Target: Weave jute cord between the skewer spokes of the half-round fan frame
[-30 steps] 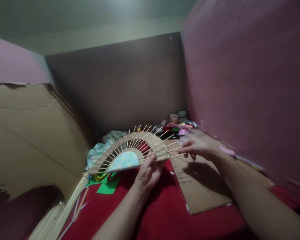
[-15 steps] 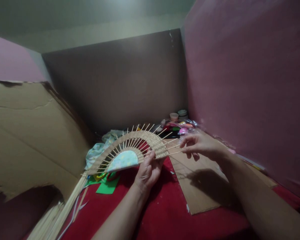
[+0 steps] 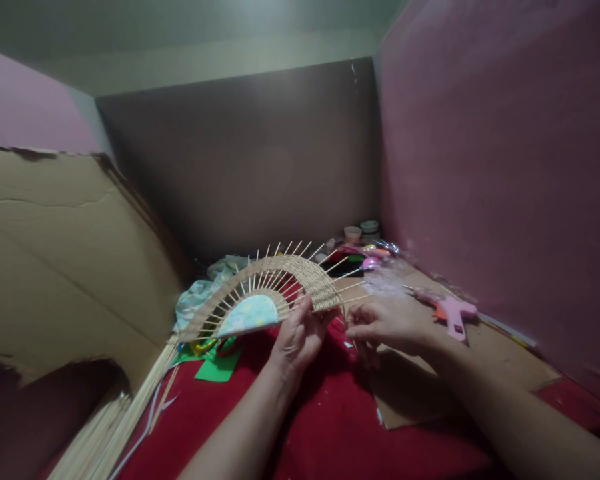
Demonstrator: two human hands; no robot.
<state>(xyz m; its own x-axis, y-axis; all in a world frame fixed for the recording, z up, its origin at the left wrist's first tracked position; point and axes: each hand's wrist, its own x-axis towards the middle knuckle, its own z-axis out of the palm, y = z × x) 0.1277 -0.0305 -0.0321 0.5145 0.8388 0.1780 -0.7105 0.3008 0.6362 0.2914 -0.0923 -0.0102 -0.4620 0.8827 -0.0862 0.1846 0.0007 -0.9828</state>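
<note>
While L hand (image 3: pixel 297 339) still grips woven fan (image 3: pixel 253 315), R hand (image 3: pixel 383 327) has dropped nr its R end, hold unclear.

Craft corner, home rm. or sm. workshop

Pink-painted wall (image 3: pixel 495 147) on R. Red work surface (image 3: pixel 310 427) w/ pink glue gun (image 3: pixel 455 313), flat cardboard (image 3: pixel 495 350), pale straw bundle (image 3: pixel 114 440), plus half-round woven fan (image 3: pixel 250 313), suggest handcrafts. Home vs. workshop: can't tell.

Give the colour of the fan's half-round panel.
Half-round panel: pale turquoise with faint yellowish patches, clearest in the head view.
</note>
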